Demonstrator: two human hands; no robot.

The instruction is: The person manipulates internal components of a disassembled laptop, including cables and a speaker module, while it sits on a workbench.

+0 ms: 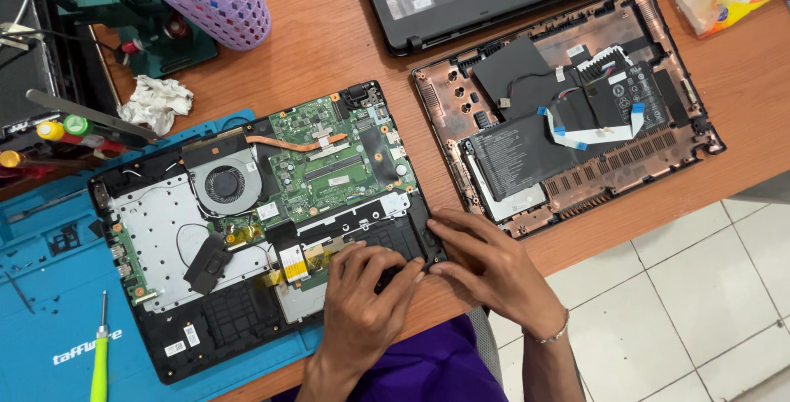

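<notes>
1. Opened laptop chassis (164,237): lies on the blue work mat (41,287) at the near edge of the wooden table (346,48), internals facing up. Judged rigid at the frame but fragile inside; best held by its plastic edges, never by the boards.
2. Green motherboard (329,163) with cooling fan (224,184): stiff, brittle and likely static-sensitive; its thin ribbon cables would tear easily.
3. Right hand (485,262): fingers spread, tips pressing the chassis's near right corner.
4. Left hand (362,303): fingers curled together over a small dark part (387,277) at the chassis edge; whether they pinch it cannot be told.
5. Green-handled screwdriver (99,361): lies on the mat, well apart from both hands.
</notes>
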